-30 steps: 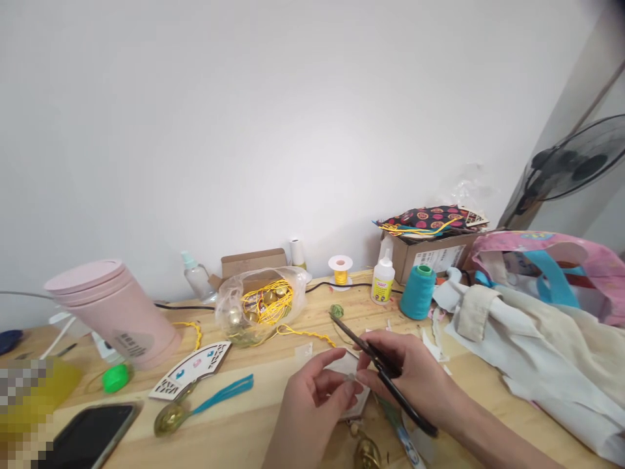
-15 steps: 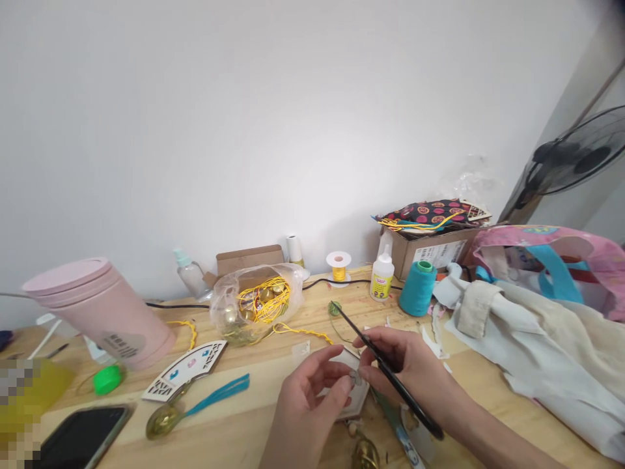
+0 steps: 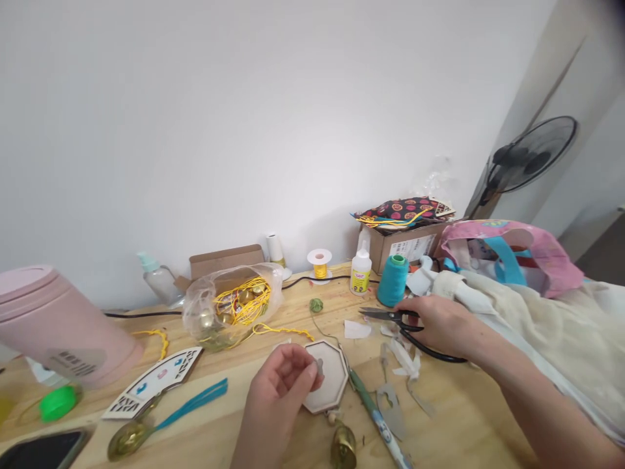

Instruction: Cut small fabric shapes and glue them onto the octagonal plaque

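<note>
My left hand [image 3: 283,391] pinches a small grey scrap [image 3: 319,367] between thumb and fingertips. It hovers over the left part of a pale octagonal wooden plaque [image 3: 334,378], which has a gold bell [image 3: 344,447] on a cord at its lower edge. My right hand [image 3: 434,320] grips the black-handled scissors [image 3: 390,315] by one handle loop. Their blades point left, close to the table, in front of a teal thread cone [image 3: 393,281]. A green pen [image 3: 375,417] lies just right of the plaque. Grey and white cut scraps [image 3: 390,407] are scattered nearby.
Behind stand a white glue bottle [image 3: 361,272], a yellow thread spool [image 3: 320,266] and a plastic bag of bells and cords [image 3: 234,303]. Leftward are a fan-shaped ornament [image 3: 159,378], a pink tumbler [image 3: 63,326] and a phone [image 3: 43,449]. Cloth [image 3: 527,326] covers the right side.
My right hand has moved right, away from my left, and lowered the scissors toward the table near the thread cone. My left hand still pinches the scrap. The view has shifted right.
</note>
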Action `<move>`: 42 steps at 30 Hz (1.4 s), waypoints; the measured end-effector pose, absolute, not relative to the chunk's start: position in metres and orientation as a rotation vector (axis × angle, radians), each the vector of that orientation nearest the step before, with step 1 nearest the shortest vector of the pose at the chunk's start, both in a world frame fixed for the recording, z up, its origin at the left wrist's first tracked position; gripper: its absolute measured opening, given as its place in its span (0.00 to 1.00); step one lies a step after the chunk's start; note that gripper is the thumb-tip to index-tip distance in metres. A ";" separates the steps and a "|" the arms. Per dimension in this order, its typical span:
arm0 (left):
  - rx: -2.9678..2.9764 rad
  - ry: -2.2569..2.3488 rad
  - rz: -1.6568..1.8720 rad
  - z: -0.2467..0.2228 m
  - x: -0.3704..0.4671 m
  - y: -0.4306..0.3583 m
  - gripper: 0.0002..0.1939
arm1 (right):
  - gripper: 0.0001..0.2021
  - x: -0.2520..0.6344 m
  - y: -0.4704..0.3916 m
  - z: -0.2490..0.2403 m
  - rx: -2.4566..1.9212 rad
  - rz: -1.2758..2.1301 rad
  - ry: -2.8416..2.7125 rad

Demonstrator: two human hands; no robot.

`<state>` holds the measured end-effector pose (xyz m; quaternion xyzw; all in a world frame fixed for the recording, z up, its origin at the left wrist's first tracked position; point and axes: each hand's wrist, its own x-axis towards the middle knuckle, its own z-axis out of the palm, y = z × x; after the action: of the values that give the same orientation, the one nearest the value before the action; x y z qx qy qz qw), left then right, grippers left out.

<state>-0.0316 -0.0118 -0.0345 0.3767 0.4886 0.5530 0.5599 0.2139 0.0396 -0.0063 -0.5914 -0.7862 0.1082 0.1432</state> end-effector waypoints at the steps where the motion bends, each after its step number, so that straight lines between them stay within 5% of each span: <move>1: 0.908 1.150 1.301 -0.035 -0.032 -0.011 0.08 | 0.15 0.220 0.040 -0.007 -1.748 0.274 -2.278; 8: 1.004 1.218 1.233 -0.037 -0.037 -0.012 0.05 | 0.13 0.218 0.024 0.007 -1.813 0.159 -2.318; 14: 1.029 1.270 1.193 -0.040 -0.036 -0.012 0.04 | 0.15 0.174 0.006 0.010 -1.495 0.624 -2.653; 24: 1.010 1.282 1.144 -0.041 -0.037 -0.013 0.03 | 0.02 0.182 0.034 -0.008 -1.306 1.234 -2.415; 35: 1.308 1.412 0.992 -0.053 -0.037 -0.014 0.11 | 0.11 0.181 0.045 -0.042 -1.261 1.731 -1.808; 42: 1.134 1.342 1.148 -0.053 -0.031 -0.017 0.11 | 0.16 0.182 0.043 -0.030 -1.213 1.686 -1.648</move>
<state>-0.0309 -0.0170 -0.0533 0.4686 0.5546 0.4741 0.4980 0.1818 0.0431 -0.0304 -0.4439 -0.6029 0.6170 0.2426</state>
